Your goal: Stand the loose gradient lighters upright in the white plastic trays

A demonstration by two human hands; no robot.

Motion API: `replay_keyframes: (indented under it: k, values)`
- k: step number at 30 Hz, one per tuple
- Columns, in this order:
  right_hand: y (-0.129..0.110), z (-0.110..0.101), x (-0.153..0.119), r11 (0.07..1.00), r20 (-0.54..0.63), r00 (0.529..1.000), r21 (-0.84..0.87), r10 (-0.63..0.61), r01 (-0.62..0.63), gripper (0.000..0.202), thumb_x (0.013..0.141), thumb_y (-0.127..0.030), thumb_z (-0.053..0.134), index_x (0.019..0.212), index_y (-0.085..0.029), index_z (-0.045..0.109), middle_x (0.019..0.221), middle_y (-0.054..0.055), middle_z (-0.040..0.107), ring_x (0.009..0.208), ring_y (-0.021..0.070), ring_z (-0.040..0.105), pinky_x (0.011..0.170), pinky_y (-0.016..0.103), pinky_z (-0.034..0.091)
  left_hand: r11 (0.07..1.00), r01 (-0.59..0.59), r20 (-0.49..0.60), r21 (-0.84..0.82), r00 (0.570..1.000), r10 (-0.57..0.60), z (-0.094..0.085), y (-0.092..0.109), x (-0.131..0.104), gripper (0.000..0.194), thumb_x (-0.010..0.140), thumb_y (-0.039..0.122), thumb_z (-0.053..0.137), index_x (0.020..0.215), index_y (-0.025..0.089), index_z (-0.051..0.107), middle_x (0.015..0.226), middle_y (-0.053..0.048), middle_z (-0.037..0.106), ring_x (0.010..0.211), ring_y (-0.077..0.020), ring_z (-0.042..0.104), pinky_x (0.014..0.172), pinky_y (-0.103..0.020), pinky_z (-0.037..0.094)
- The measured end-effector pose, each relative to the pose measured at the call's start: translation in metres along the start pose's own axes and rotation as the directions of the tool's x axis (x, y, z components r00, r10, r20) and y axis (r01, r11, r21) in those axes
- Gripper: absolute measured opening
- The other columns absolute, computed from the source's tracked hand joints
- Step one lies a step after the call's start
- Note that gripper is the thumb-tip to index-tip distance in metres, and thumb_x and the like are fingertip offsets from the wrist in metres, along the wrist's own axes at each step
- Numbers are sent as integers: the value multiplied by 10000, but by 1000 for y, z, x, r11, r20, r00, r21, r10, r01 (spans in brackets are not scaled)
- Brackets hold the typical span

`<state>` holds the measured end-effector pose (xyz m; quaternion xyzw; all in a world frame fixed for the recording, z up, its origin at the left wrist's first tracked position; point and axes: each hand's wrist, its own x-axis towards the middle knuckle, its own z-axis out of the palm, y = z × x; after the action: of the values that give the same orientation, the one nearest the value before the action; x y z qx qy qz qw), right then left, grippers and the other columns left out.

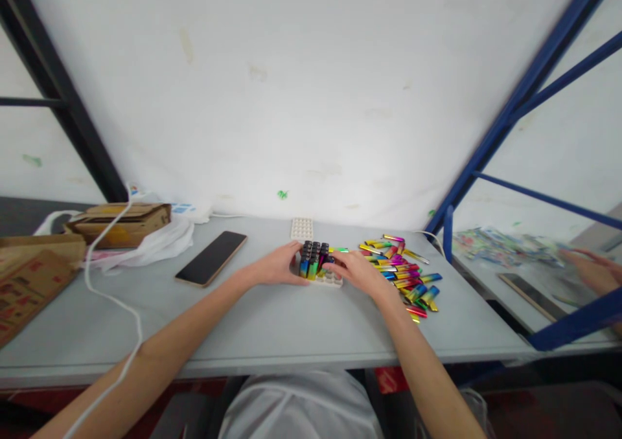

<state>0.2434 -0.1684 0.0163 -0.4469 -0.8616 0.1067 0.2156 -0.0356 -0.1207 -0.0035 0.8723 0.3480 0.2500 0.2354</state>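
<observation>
A white tray [332, 280] with round holes sits on the grey table, holding several upright shiny tubes [311, 269] with black tops. My left hand [282, 264] is at the tray's left side, thumb and fingers apart around the edge of the tubes. On the right, my right hand [350, 267] reaches over the tray with fingertips at the tubes; whether a piece is between them is too small to tell. Beside that hand lies a loose pile of colourful metallic tubes [401, 270].
A second white holed tray [302, 227] lies near the wall. A phone [212, 258], cardboard boxes [121, 224], plastic bags and a white cable [114, 302] are at left. Beyond the blue frame [510, 112], another person's hand [590, 269] is near another phone [532, 295].
</observation>
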Motion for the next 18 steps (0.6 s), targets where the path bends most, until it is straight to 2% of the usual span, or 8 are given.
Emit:
replay_keyframes:
  k: [6, 8, 10, 12, 13, 15, 18]
  values:
    - [-6, 2, 5, 997, -25, 998, 52, 64, -62, 522, 1060, -630, 671, 758, -208, 724, 670, 19, 718, 600, 171, 603, 635, 282, 377, 1000, 7, 5, -11, 1000, -7, 0, 0, 0, 634, 670, 586, 938, 1086, 206, 647, 1040, -58, 702, 861, -254, 657, 752, -353, 538]
    - [2, -1, 3, 996, -99, 992, 65, 74, -68, 547, 1104, -610, 588, 757, -208, 718, 650, 13, 693, 612, 172, 600, 651, 283, 404, 999, 14, 14, -29, 1000, -14, -1, 2, -1, 645, 680, 583, 929, 1121, 205, 649, 1047, -57, 709, 857, -253, 663, 750, -353, 540]
    - [14, -4, 1, 995, -235, 967, 50, 97, -88, 523, 1157, -520, 481, 830, -203, 738, 702, 33, 710, 672, 191, 635, 719, 298, 465, 999, 14, 18, -38, 1000, -13, -2, 4, -1, 641, 677, 582, 929, 1115, 206, 650, 1045, -54, 714, 863, -255, 668, 759, -355, 544]
    - [30, -3, 1, 995, -336, 936, 21, 103, -102, 411, 1162, -399, 458, 997, -187, 768, 886, 85, 779, 817, 222, 704, 846, 333, 532, 999, 21, 17, -35, 1000, -21, -2, 5, -1, 630, 661, 588, 938, 1069, 207, 646, 1038, -58, 711, 864, -259, 668, 760, -359, 544]
    - [37, -1, 1, 995, -347, 933, 1, 96, -102, 334, 1145, -344, 488, 1088, -180, 773, 1004, 114, 800, 916, 238, 730, 922, 357, 550, 999, 28, 15, -32, 1000, -27, -2, 6, -1, 628, 653, 591, 942, 1050, 207, 642, 1035, -61, 709, 862, -261, 668, 756, -361, 544]
    - [49, 6, 4, 994, -294, 953, -54, 78, -98, 242, 1091, -248, 578, 1221, -171, 768, 1210, 154, 798, 1119, 264, 737, 1068, 406, 543, 999, 39, 14, -31, 999, -39, -2, 6, 0, 632, 652, 594, 940, 1050, 207, 638, 1032, -65, 706, 854, -263, 667, 746, -363, 542]
    - [59, 16, 11, 978, -156, 980, -148, 127, -150, 312, 1035, -127, 629, 1317, -143, 762, 1338, 186, 778, 1262, 282, 716, 1180, 437, 491, 998, 43, 20, -33, 999, -43, -2, 5, 0, 630, 658, 589, 933, 1065, 211, 637, 1027, -58, 705, 840, -255, 664, 740, -360, 543]
